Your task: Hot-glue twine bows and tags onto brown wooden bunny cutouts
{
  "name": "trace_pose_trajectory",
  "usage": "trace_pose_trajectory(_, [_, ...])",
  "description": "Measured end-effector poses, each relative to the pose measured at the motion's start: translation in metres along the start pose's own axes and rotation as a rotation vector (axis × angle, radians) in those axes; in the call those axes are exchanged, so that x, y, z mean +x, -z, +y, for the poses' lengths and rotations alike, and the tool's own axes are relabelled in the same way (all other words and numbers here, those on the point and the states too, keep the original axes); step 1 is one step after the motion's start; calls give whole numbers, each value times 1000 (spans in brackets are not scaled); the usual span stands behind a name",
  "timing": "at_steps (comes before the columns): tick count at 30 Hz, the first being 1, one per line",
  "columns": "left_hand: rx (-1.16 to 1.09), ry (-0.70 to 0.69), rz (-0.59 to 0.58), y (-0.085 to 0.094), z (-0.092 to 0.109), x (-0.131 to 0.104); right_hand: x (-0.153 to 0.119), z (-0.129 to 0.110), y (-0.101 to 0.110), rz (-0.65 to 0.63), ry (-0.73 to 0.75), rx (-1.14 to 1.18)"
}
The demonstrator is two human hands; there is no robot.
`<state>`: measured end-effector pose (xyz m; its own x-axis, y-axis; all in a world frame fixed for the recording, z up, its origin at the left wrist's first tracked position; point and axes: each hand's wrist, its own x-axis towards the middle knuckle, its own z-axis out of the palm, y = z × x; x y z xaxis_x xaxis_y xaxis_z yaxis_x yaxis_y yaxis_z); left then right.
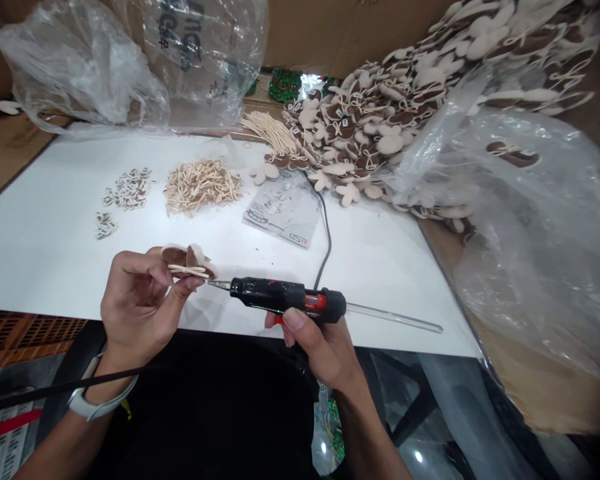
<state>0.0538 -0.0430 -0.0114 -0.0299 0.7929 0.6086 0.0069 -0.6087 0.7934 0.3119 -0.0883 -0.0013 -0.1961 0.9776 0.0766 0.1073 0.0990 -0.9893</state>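
Felt ornament, white tabletop, plastic bags; cardboard behind

Glue gun black, trigger red, glue stick clear. Felt piece 2-tone brown/cream, bow cream. Tabletop white, wristband pale grey, crate orange.

Orange crate, perhaps green tinsel

The white counter carries a tangled pile of bows, with a scattered patch of tiny pieces and a smaller cluster to its left. Right of the bows lies a printed sheet, a dark cord beside it. Felt shapes heap over the far right part.
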Motion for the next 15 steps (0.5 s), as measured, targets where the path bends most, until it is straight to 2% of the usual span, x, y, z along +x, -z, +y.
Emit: trace_pose_trajectory(15, [10, 16, 49, -4, 4, 4, -2, 0, -1, -10, -33, -51])
